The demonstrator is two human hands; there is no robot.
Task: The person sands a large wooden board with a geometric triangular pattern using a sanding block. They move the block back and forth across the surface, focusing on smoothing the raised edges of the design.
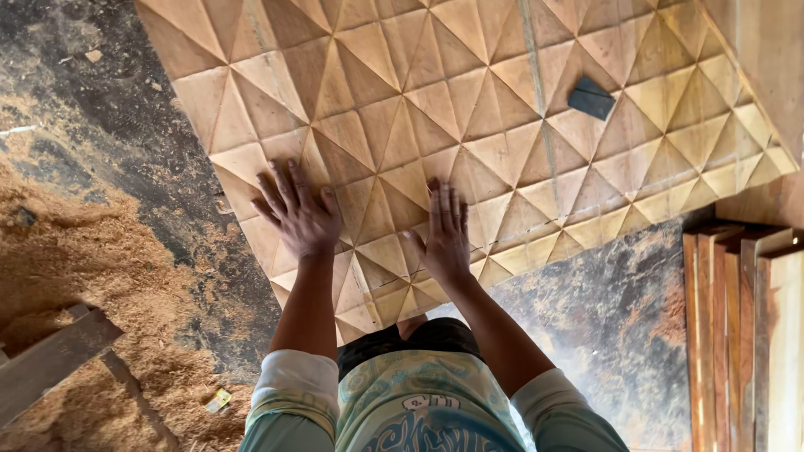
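Note:
A large wooden panel (469,109), carved into raised triangular facets, lies flat and fills the upper middle of the view. My left hand (297,213) rests palm down on it near its left corner, fingers spread. My right hand (445,234) lies flat on the facets just to the right, fingers together and pointing away from me. Neither hand holds anything. A small dark folded piece, like sandpaper (591,98), sits on the panel far from both hands, toward the upper right.
Sawdust (75,251) is heaped on the dark floor at left, beside a loose wooden batten (50,360). Several upright planks (745,335) stand at the right edge. A pale board (766,59) borders the panel at the upper right.

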